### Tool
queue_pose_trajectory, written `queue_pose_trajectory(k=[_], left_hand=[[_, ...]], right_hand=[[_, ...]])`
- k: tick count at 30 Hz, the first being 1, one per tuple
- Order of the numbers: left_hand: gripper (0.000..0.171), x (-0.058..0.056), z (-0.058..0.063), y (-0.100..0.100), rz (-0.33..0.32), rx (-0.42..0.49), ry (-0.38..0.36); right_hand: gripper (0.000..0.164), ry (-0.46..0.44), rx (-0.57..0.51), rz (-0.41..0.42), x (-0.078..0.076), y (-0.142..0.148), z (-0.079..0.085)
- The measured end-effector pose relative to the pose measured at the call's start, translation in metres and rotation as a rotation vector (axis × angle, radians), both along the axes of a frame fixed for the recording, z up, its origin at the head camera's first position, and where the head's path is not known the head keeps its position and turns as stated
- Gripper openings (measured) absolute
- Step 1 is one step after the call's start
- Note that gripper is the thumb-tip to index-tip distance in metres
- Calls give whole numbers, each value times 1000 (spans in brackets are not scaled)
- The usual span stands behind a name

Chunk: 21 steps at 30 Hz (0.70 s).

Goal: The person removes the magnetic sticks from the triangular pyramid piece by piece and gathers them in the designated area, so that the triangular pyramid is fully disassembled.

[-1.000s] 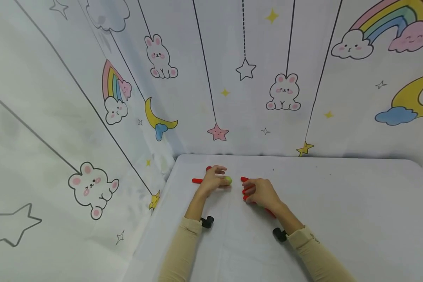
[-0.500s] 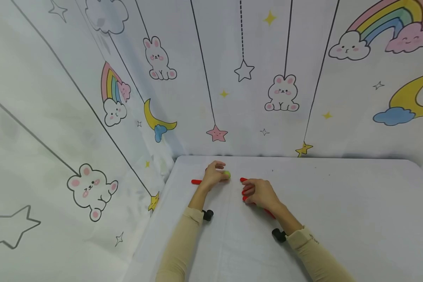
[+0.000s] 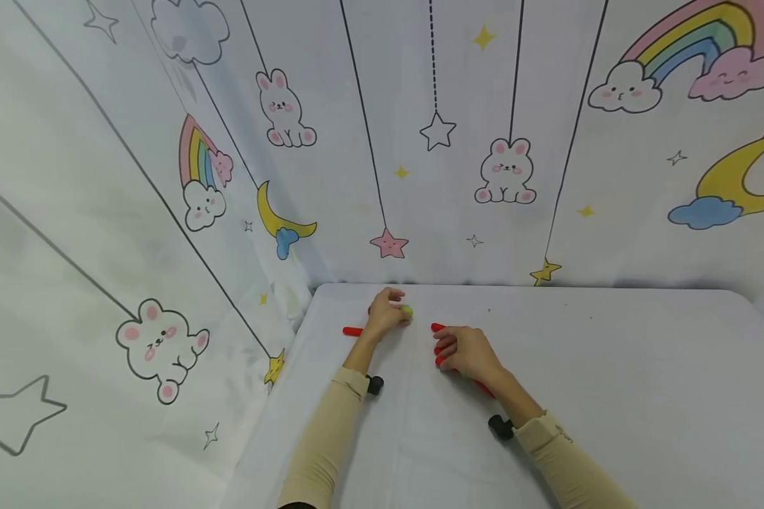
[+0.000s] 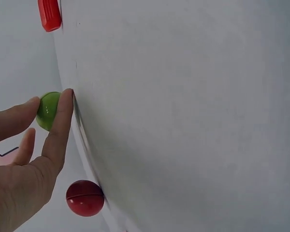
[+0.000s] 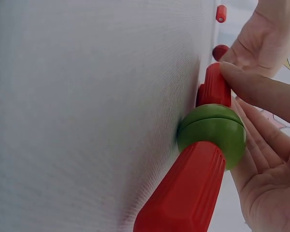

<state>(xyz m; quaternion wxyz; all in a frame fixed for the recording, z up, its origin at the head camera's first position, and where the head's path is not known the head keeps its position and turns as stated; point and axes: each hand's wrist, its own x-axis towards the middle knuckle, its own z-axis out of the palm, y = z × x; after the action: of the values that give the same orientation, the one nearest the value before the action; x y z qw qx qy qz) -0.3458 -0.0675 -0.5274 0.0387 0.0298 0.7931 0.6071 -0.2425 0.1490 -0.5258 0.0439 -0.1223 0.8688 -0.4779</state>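
Note:
My left hand (image 3: 386, 315) pinches a green ball (image 4: 48, 111) between thumb and finger, toward the back left of the table. Below that hand in the left wrist view, a red ball (image 4: 85, 198) sits on the white surface. My right hand (image 3: 475, 355) has its thumb on the end of a ribbed red rod (image 5: 216, 86), with the fingers curled behind. This rod meets another green ball (image 5: 212, 129), and a second, thicker-looking red rod (image 5: 183, 193) extends from the ball's other side. The right fingers partly hide these pieces in the head view.
A loose red rod (image 3: 352, 331) lies left of my left wrist. Another red rod end (image 3: 438, 326) shows just beyond my right fingers. The white-covered table (image 3: 611, 410) meets a patterned curtain (image 3: 446, 212) at the back and left.
My left hand has moved back, toward the table's far edge, with the green ball in its fingers. My right hand stays in place on the red rod. The head view has shifted slightly.

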Motion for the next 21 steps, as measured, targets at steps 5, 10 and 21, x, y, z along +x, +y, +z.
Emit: queue_pose_trajectory(k=[5, 10, 21], left_hand=[[51, -4, -3, 2, 21, -48, 56], [51, -7, -3, 3, 24, -72, 84], [49, -8, -5, 4, 22, -31, 27]], right_hand=[[54, 6, -1, 1, 0, -1, 0], [53, 21, 14, 8, 1, -1, -1], [61, 25, -12, 32, 0, 0, -1]])
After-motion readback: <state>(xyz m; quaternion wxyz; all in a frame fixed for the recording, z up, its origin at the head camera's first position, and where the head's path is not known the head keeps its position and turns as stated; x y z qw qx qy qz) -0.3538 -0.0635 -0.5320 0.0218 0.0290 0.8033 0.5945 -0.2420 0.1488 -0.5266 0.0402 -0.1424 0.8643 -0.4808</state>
